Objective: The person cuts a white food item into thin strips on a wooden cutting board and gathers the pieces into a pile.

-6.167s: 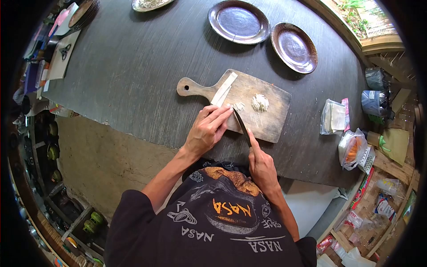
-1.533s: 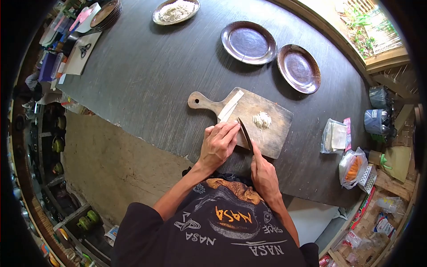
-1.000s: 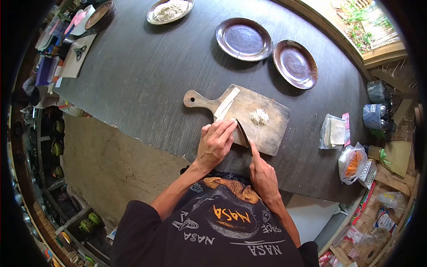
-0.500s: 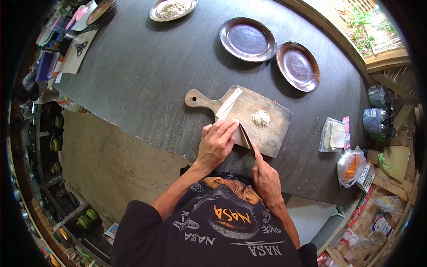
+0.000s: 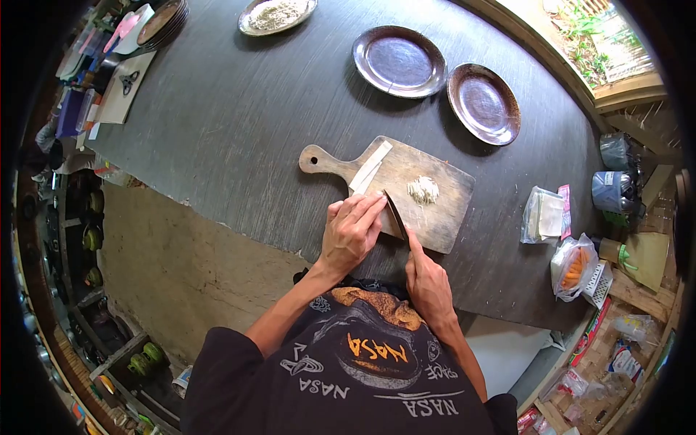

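Forward — the knife (image 5: 396, 215) juts from the right grip (image 5: 429, 280).

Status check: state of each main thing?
Left hand: bent over pale strips
Right hand: gripping knife
Knife: held, blade unsheathed
Pale strips: long, partly covered
Shredded pile: heaped
Cutting board: lying flat
Larger dark plate: face-up
Smaller dark plate: face-up
Far plate: holding pale shreds
Clear bag: holding carrots

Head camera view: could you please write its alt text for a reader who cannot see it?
A person's right hand holds a dark knife beside the left hand, which holds pale strips on a wooden cutting board. A small heap of pale shreds lies there too; two dark plates stand beyond on a dark table.
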A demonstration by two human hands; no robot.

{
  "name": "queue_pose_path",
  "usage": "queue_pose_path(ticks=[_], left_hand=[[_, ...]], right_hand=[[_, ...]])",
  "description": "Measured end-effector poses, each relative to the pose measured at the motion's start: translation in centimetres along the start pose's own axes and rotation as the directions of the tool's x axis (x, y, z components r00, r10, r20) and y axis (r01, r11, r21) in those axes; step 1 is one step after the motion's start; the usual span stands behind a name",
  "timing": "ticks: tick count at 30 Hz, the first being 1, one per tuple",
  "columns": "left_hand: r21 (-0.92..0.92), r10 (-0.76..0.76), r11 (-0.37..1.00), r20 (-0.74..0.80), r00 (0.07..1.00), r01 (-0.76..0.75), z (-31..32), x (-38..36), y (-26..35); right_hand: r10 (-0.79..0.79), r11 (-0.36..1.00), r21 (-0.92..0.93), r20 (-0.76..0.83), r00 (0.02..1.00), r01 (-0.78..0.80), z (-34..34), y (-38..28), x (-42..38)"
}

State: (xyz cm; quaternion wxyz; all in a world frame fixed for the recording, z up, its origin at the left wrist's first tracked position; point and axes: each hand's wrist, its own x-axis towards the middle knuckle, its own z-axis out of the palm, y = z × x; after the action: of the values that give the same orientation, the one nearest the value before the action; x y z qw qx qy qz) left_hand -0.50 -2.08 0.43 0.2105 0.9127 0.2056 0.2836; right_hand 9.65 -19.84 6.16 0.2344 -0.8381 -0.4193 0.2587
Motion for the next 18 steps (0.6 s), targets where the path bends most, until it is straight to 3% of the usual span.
queue_pose_path(ticks=[8,14,18], left_hand=[[-0.007,-0.021,1.000,0.006,1.000,0.021,-0.1,-0.1,0.2],[-0.011,-0.007,1.000,0.012,1.000,0.007,-0.1,-0.1,0.1],[-0.035,-0.010,0.999,-0.009,1.000,0.009,0.0,0.1,0.1]], right_hand=[[0.025,0.999,-0.049,0.016,1.000,-0.024,-0.4,0.2,-1.0],[0.026,0.999,0.025,0.006,1.000,-0.026,-0.2,0.4,-1.1],[-0.010,0.998,-0.054,-0.022,1.000,0.009,-0.1,0.4,-0.6]])
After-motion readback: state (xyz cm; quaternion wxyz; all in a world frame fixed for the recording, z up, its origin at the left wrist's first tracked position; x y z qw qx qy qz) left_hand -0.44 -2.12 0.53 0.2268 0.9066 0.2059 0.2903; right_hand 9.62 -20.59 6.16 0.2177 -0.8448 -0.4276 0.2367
